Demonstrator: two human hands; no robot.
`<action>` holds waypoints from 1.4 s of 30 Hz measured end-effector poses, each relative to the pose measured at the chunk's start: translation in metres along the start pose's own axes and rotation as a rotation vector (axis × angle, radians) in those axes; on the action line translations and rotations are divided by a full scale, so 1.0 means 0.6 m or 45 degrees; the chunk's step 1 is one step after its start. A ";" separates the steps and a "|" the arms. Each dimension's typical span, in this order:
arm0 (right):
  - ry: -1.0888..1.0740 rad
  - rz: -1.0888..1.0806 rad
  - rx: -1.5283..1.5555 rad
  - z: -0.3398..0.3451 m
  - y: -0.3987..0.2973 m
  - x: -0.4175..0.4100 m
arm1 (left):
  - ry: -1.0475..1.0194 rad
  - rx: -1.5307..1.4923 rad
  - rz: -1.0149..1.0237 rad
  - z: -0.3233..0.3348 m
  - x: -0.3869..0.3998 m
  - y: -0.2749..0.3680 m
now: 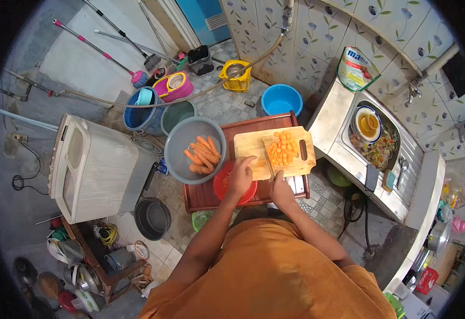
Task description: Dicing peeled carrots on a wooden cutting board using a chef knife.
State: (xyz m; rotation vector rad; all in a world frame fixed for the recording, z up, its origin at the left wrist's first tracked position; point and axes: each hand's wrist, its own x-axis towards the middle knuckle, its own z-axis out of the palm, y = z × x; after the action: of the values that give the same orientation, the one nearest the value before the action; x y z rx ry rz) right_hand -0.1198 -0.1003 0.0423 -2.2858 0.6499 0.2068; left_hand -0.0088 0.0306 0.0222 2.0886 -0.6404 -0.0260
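Note:
My right hand (283, 192) is closed on the handle of a kitchen knife (267, 156), whose blade lies across a wooden cutting board (252, 139). Sliced carrot pieces (283, 149) are gathered to the right of the blade. My left hand (242, 175) is at the board's lower left edge, over a red plastic basin (219, 185); whether its fingers hold anything is not clear. A grey basin (174, 153) with several whole carrots (204, 154) stands to the left. Board and basins rest on a reddish-brown wooden table (236, 129).
A blue basin (281, 99) stands on the floor beyond the table. To the right is a metal sink (410, 175) holding dishes. A white washing machine (97, 171) is at left, near a black basin (152, 218). A hose (200, 93) crosses beyond the table.

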 end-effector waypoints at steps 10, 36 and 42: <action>0.103 0.132 0.904 -0.006 0.056 0.014 | -0.335 0.018 0.150 0.019 0.016 0.060; -0.052 0.354 1.230 -0.096 0.041 -0.036 | 0.019 -0.077 -0.211 0.092 0.131 0.029; -0.115 0.124 0.740 -0.081 0.028 -0.036 | 0.060 -0.003 -0.482 0.036 0.073 -0.025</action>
State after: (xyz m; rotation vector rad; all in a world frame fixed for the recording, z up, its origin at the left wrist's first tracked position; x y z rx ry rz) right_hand -0.1493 -0.1356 0.0737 -1.6815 0.6714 0.1427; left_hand 0.0301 0.0006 0.0081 2.1736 -0.2097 -0.1908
